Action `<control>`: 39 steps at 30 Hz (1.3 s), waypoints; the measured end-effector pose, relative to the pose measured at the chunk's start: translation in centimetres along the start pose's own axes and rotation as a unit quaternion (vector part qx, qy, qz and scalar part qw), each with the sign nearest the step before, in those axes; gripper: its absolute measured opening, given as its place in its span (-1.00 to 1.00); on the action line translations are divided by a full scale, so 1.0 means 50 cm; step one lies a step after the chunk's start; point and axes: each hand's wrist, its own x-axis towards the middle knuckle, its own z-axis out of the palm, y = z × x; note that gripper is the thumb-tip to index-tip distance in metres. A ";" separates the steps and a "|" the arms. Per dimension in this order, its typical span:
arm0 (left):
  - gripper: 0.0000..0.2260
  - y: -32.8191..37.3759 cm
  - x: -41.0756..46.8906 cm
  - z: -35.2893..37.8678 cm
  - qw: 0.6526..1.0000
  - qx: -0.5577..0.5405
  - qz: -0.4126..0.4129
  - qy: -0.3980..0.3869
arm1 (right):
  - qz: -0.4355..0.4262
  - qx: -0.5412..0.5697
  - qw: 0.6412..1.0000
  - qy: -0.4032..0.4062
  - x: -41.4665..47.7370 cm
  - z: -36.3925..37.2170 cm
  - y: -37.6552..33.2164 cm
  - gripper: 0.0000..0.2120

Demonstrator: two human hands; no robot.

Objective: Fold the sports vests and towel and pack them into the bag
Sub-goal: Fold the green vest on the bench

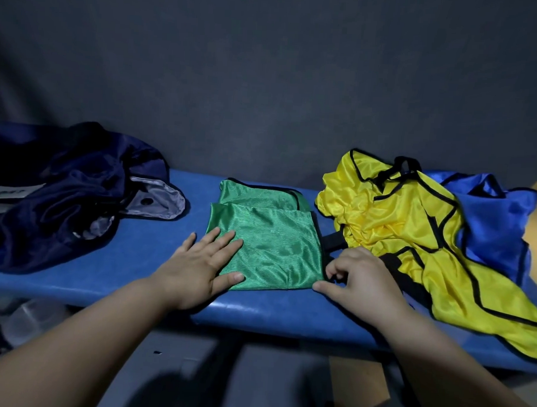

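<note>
Nearest me, at 6 o'clock on the blue bench (165, 279), I am pressing my left hand (203, 262) flat, fingers spread, on the green vest (268, 243), which is lying part-folded at centre. My right hand (362, 278) is pinching its near right corner between thumb and curled fingers. In my judgement, the flat hand should be anchoring the slippery cloth while the corner is being carried over, edges matched. At 2 o'clock, a yellow vest (398, 227) and a blue vest (491, 219) are lying crumpled. At 10 o'clock, the navy bag (61, 194) is slumping open.
</note>
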 end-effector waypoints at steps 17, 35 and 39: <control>-0.02 -0.019 0.003 -0.015 0.997 -0.065 0.027 -0.043 | 0.001 0.008 1.000 -0.020 0.000 -0.042 0.025 -0.56; -0.58 -0.100 0.026 -0.030 0.960 -0.257 0.014 0.110 | -0.110 -0.018 0.993 0.039 0.024 0.019 0.048 -0.69; -0.71 -0.095 0.036 -0.016 0.954 -0.253 -0.007 0.163 | -0.130 0.004 0.989 0.074 0.032 0.021 0.041 -0.78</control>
